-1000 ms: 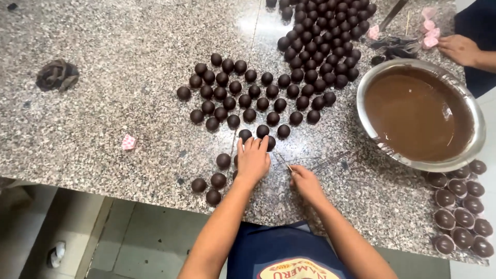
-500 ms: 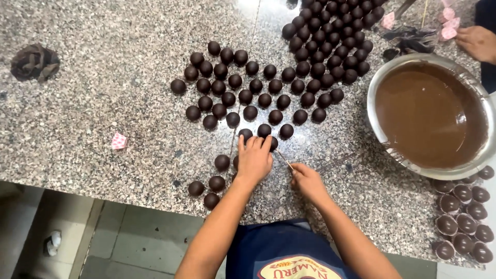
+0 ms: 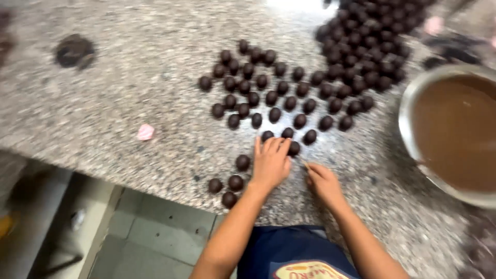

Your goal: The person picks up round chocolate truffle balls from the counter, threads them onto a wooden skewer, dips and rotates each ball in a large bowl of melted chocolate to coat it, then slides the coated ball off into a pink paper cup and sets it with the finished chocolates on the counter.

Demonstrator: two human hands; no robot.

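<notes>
View has swung since the earlier frame: bowl (image 3: 413, 111) now cut off at 3 o'clock, dark smear (image 3: 75, 50) shifted to 10 o'clock; both hands keep their spots. Frame blurred.

Left hand (image 3: 269, 164) lies flat, palm down, fingers spread and pointing to 12 o'clock, tips among the nearest balls (image 3: 289, 95); it grips nothing. Right hand (image 3: 323, 182) at its 4 o'clock, fingers curled, pinching a thin stick (image 3: 306, 166). Forearms run down to 6 o'clock.

Four loose balls (image 3: 231, 178) sit at the left hand's 9 o'clock, near the counter (image 3: 119, 98) edge, floor (image 3: 150, 243) below. Open stone to 9 o'clock, only a pink scrap (image 3: 145, 132) there.

Bowl holds smooth brown chocolate (image 3: 457, 132). A denser heap (image 3: 367, 39) lies at 1 o'clock.
</notes>
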